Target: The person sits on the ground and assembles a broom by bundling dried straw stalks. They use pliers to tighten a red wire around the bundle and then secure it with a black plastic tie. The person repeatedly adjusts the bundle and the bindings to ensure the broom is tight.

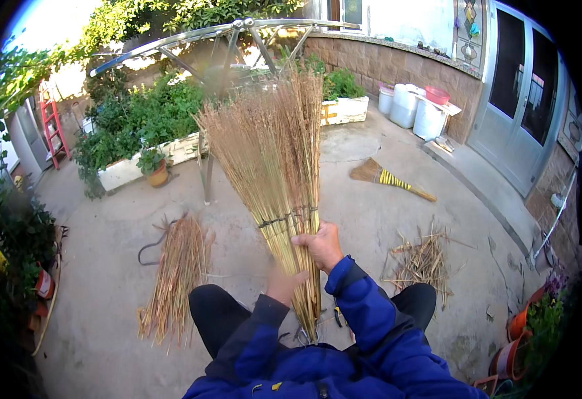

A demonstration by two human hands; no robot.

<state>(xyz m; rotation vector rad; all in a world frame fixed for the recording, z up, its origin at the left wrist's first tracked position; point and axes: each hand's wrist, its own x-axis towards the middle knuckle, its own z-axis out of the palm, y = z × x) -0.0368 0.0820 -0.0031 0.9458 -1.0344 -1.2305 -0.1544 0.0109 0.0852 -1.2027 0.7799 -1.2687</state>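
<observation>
A fan-shaped broom of dried stalks [291,174] stands upright before me, its feathery tops spread away from me. Dark ties [286,218] cross its stalks in a band. My right hand [324,247] grips the stalks just below this band, on the right side, thumb across the front. Lower down on the left, my left hand [283,285] is blurred and lies against the stalks; whether its fingers close around them is unclear. The narrow stalk ends point down between my knees. Partly hidden behind my right sleeve is a tool with a yellow-and-black handle [338,316].
Loose stalks [178,279] lie to the left beside a dark curved strap [146,253]. Broken stalk scraps [423,262] are heaped right. A finished hand broom [393,180] with yellow binding rests farther off. A metal frame [231,45] stands ahead, near planters [148,159].
</observation>
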